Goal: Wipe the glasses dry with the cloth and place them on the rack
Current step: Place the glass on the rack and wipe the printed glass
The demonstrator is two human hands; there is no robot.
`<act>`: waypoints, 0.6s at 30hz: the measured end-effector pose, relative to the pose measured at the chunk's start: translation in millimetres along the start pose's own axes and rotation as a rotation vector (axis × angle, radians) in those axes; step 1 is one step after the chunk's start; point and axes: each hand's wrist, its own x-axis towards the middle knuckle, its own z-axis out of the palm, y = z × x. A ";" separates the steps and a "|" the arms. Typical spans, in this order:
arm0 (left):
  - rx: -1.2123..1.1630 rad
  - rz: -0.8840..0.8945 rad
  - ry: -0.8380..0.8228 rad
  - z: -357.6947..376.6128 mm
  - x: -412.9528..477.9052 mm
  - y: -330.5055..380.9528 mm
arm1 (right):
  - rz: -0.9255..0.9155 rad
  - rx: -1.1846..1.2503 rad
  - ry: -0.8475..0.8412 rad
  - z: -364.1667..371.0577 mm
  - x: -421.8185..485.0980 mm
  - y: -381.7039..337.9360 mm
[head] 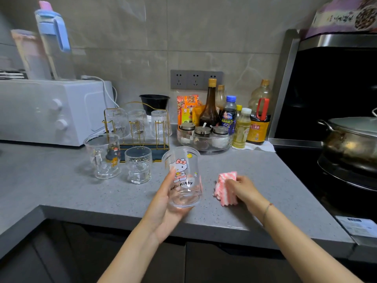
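At the front edge of the grey counter, head view: left hand held a clear Hello Kitty glass tilted, mouth away from the camera, fingers curled round its lower half and thumb on the printed side. Just right of it, right hand gripped a bunched pink-and-white striped cloth, fingers closed over its top; whether the cloth touched the counter could not be told. Cloth and glass were near but apart. Behind, two more glasses stood upright on the counter: a printed one and an embossed one. The gold wire rack behind them carried three ribbed glasses, inverted.
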 end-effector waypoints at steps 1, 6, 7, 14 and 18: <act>0.007 0.012 -0.002 -1.0 0.9 0.0 | -0.024 -0.014 0.028 -0.2 0.0 -0.8; 0.011 0.086 -0.067 0.1 5.3 8.1 | -0.258 -0.251 0.204 5.4 -16.0 -14.6; -0.004 0.103 -0.050 0.1 6.8 10.7 | -0.303 -0.233 0.202 8.5 -23.4 -20.1; 0.024 0.420 0.068 4.8 29.1 32.8 | -0.163 0.353 -0.362 30.1 -88.3 -78.8; 0.183 0.606 0.203 5.0 38.9 43.0 | -0.131 0.522 -0.455 50.0 -85.0 -92.9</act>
